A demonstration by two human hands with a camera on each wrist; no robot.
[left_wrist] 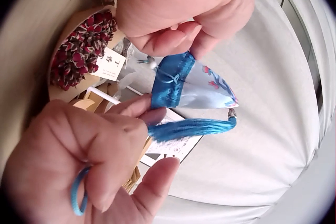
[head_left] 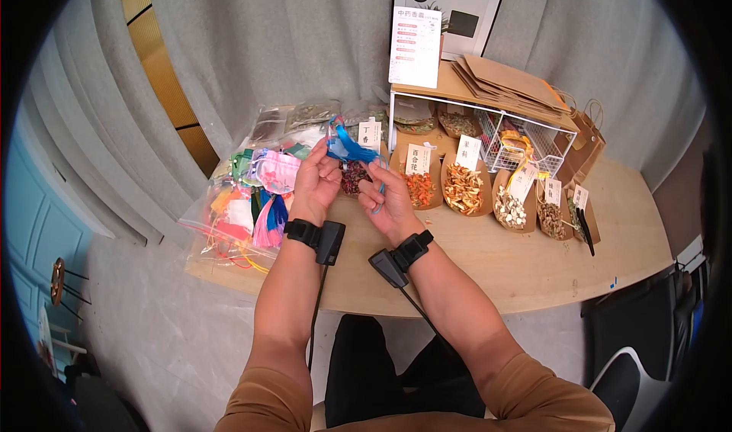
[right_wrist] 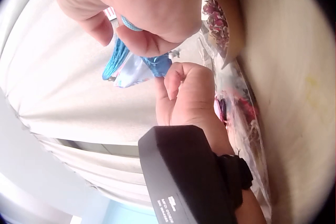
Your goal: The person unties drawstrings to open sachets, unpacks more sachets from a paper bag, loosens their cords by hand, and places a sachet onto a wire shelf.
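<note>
A small drawstring sachet (left_wrist: 205, 85) is held up between both hands above the table. Its body is pale with a red and blue floral print, and a blue satin band runs round its mouth. My left hand (head_left: 319, 179) pinches one side of the band with thumb and finger. On the opposite side, my right hand (head_left: 393, 203) pinches the band, with a blue cord (left_wrist: 80, 192) looped across its fingers. The blue tassel (left_wrist: 194, 128) trails from the sachet's pointed end towards the right hand. A white bead (left_wrist: 152, 63) sits by the mouth.
Clear plastic bags with colourful sachets and tassels (head_left: 271, 222) lie to the left. Dried rosebuds (left_wrist: 79, 53) fill a kraft tray just behind the hands. More labelled trays of dried herbs (head_left: 463, 190) line the right, before a shelf (head_left: 457, 81) bearing paper bags.
</note>
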